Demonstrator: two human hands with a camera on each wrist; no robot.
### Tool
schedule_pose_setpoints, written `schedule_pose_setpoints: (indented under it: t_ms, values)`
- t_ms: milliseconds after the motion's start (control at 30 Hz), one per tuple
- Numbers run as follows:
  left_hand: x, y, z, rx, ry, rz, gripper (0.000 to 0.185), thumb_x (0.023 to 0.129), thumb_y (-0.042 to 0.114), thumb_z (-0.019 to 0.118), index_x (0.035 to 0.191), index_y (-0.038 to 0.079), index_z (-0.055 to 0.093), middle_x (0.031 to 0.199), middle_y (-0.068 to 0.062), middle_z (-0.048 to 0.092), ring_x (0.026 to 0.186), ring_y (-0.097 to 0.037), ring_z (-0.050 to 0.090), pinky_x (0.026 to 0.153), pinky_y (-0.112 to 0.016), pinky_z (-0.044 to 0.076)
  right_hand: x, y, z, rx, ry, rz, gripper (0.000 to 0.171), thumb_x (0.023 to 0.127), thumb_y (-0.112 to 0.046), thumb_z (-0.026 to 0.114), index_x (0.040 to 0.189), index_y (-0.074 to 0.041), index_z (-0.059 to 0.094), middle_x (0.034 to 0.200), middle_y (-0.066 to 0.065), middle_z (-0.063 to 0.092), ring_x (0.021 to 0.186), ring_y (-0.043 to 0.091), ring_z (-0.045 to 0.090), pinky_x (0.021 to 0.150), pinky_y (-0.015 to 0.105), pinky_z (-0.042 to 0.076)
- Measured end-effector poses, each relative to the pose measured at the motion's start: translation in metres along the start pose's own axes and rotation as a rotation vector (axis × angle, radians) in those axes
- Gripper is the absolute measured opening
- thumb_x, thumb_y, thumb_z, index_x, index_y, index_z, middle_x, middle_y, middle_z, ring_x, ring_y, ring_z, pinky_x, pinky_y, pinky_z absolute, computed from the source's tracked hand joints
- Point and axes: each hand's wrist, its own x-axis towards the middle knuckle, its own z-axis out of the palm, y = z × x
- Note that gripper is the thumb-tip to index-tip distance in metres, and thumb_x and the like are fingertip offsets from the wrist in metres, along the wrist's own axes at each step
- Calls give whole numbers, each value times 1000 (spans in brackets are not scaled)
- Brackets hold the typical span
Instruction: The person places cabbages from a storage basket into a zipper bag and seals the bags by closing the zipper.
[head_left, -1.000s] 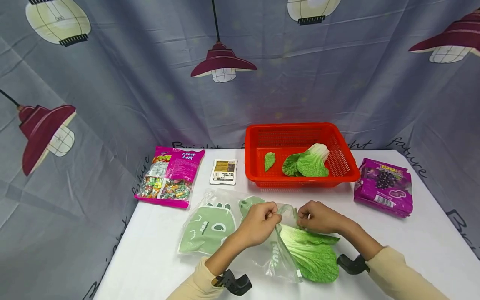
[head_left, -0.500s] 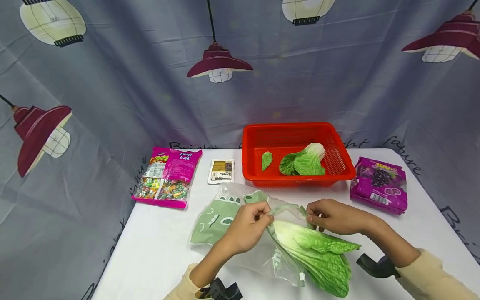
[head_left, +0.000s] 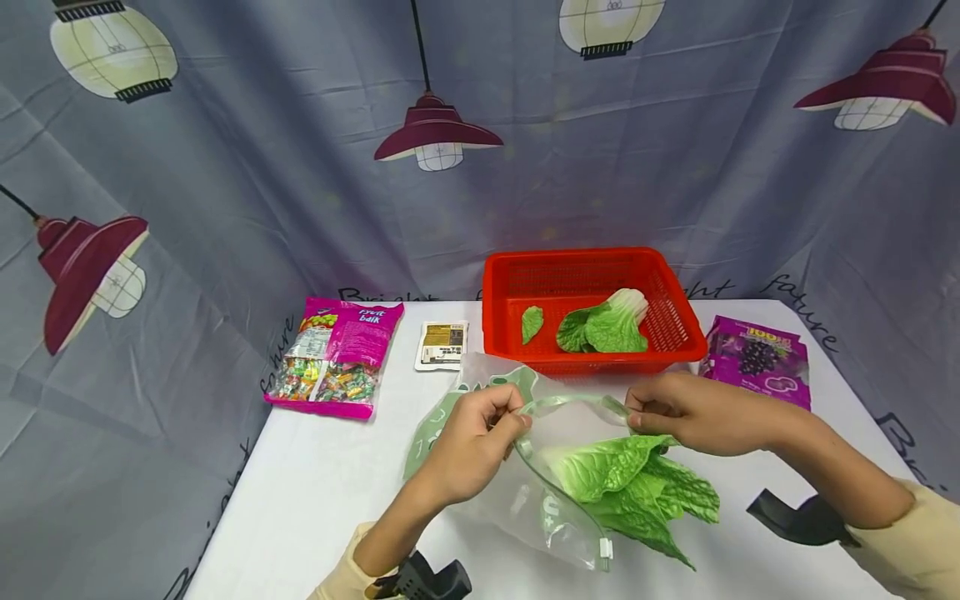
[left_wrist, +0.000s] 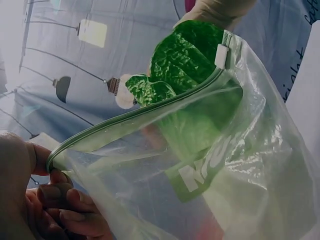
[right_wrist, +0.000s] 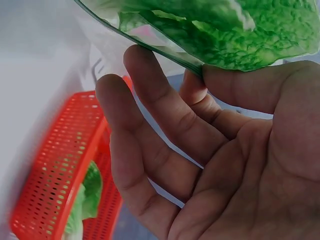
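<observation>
left hand: raised above the bench; fingers curled, thumb and fingertips pinching a bag rim
right hand: level with the left, well apart; thumb and forefinger pinching the rim's other side, other fingers loose
forearms: both reach forward, angled inward; pale sleeves at the wrists

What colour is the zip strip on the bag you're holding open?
Green, on the clear zip bag; the left wrist view shows it best.
</observation>
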Motion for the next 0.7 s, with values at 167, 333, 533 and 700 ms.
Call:
schedule_pose_setpoints:
  t_ms: [167, 333, 533, 700]
  values:
    - [2, 10, -5, 1, 8, 42, 24, 89, 0, 50, 68, 11, 45, 54, 3, 40, 51, -11, 40, 46, -25, 31, 0, -13, -9, -15, 0, 34, 20, 100, -19, 57, 81, -21, 52, 69, -14, 39, 57, 1, 40, 54, 26, 43]
    - [3, 23, -13, -3, 5, 72, 24, 90, 0, 51, 70, 12, 46, 55, 3, 40, 51, -12, 39, 45, -25, 30, -2, -27, -18, -3, -2, 75, 15, 100, -23, 58, 86, -18, 55, 73, -8, 53, 66, 9, 60, 61, 28, 50]
    - [2, 32, -22, 4, 9, 92, 23, 91, 1, 51, 71, 12, 47, 58, 2, 41, 52, -12, 39, 46, -26, 31, -3, -38, -22, -66, 18, 70, 10, 99, -25, 58, 90, -21, 60, 76, -7, 61, 62, 10, 53, 56, 27, 47]
    - [2, 37, -27, 24, 14, 108, 22, 91, 0, 50, 71, 10, 47, 59, 2, 41, 52, -13, 38, 46, -27, 30, -1, -45, -24, -89, 35, 97, 8, 99, -26, 59, 92, -21, 61, 76, -6, 61, 60, 9, 49, 53, 26, 44]
